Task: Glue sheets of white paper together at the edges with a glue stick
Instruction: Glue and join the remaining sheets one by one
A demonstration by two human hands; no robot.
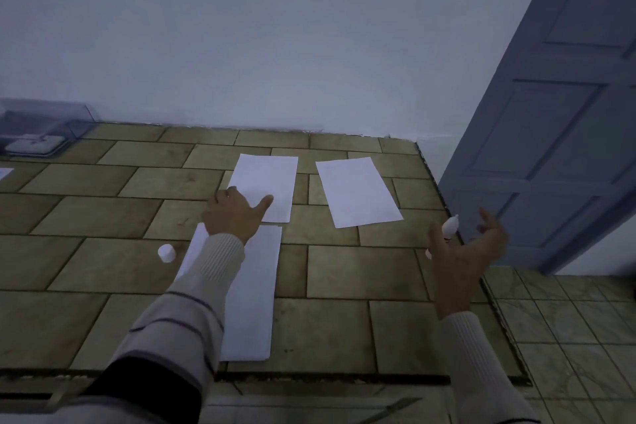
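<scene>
Three white sheets lie on the tiled table [344, 272].

- Far sheet [266, 179]: flat at centre. The left hand [237, 213] rests on its near left corner, fingers relaxed, thumb spread across the paper, gripping nothing.
- Right sheet [358, 191]: flat, apart from the far sheet, untouched.
- Near sheet [254, 303]: just in front of the far sheet, partly under the left sleeve; possibly more than one layer.

The right hand [464, 258] hovers at the table's right edge. It holds the uncapped glue stick [450, 226] tip up, apparently between thumb and forefinger, the other fingers loosely spread.

The cap [167, 253] stands left of the near sheet.
</scene>
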